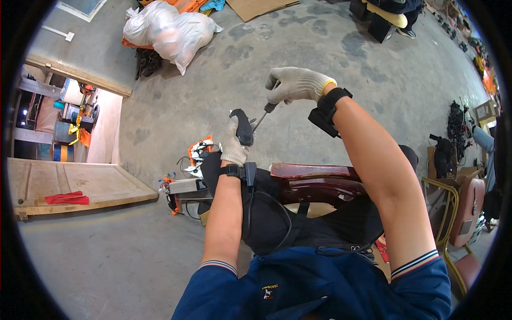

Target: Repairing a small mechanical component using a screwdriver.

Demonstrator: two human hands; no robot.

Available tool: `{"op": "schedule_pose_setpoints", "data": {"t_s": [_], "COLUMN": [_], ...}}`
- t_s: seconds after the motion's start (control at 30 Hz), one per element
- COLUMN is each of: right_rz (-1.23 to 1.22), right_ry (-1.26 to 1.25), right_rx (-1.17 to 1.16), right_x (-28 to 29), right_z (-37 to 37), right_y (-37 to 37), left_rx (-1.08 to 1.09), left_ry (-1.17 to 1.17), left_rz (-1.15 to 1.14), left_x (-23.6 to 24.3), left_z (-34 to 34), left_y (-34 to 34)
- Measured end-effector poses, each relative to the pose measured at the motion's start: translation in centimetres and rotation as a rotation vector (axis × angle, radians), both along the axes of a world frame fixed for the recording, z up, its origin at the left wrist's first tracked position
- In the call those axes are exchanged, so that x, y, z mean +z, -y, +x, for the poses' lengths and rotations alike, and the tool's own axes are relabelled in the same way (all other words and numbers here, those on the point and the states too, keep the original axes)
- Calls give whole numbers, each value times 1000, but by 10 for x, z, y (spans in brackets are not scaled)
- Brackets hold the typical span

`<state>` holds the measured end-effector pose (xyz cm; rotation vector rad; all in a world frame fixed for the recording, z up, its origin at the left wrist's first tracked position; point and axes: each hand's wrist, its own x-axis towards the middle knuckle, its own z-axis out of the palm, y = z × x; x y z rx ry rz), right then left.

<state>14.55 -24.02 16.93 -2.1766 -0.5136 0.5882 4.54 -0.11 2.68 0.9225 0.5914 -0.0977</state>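
My left hand (233, 148), in a pale knitted glove, is closed around a small black curved part (244, 128) above my left knee. My right hand (300, 85), gloved the same way, grips the dark handle of a screwdriver (269, 108) from above. The screwdriver's thin shaft slants down and left, its tip close to the right edge of the black part; whether it touches cannot be made out. A glossy dark red curved panel (320, 181) lies by my lap between my legs.
By my left knee are an orange and white piece (201, 152) and a grey boxy device (185, 186) with wires. A wooden door (80, 184) lies at the left, white plastic bags (170, 32) stand far left, and a chair (466, 213) is at the right. Someone's foot (406, 33) shows far right.
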Motion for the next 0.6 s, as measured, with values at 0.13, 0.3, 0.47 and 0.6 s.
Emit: {"op": "schedule_pose_setpoints", "data": {"t_s": [0.13, 0.3, 0.47, 0.6], "right_rz": [-145, -80, -84, -74], "right_ry": [-204, -16, 10, -166], "right_rx": [-36, 19, 29, 14], "right_x": [-5, -8, 3, 7], "right_z": [13, 11, 4, 4], "right_y": [-4, -1, -3, -3], "left_rx": [-3, 8, 2, 0], "left_ry": [3, 2, 37, 39], "left_rz": [14, -11, -22, -17], "left_x": [0, -4, -5, -5], "left_z": [0, 0, 0, 0], "left_y": [-1, -2, -2, -2]}}
